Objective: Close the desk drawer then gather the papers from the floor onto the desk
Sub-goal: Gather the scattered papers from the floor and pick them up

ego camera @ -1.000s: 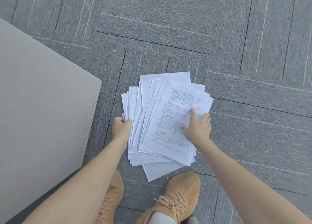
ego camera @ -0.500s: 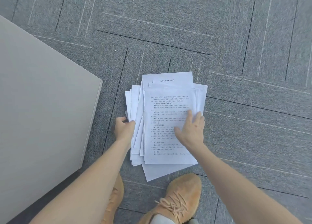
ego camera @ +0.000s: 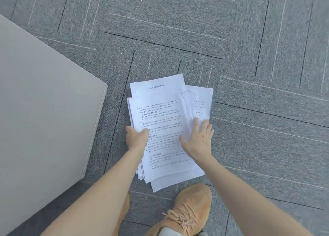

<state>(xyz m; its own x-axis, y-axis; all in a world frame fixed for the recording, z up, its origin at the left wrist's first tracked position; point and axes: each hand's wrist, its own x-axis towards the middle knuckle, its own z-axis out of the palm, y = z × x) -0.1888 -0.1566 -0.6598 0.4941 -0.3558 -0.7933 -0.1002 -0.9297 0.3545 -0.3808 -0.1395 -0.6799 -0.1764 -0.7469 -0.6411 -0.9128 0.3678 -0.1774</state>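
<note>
A loose stack of white printed papers (ego camera: 163, 114) lies on the grey carpet in front of me. My left hand (ego camera: 136, 138) grips the stack's left edge, thumb on top. My right hand (ego camera: 198, 140) lies flat on the right side of the stack, fingers spread, pressing down on the sheets. A few sheets stick out at the top, the right and the bottom. The beige desk top (ego camera: 44, 111) fills the left of the view. No drawer is in sight.
My tan lace-up shoe (ego camera: 188, 212) stands just below the stack, with the other shoe mostly hidden under my left forearm. Grey carpet tiles (ego camera: 249, 57) stretch ahead and to the right. The desk corner (ego camera: 106, 86) juts toward the papers.
The fanned sheets have been pushed together into a squarer stack. My right hand slid to the stack's right side and flattened. My left hand kept hold of the left edge.
</note>
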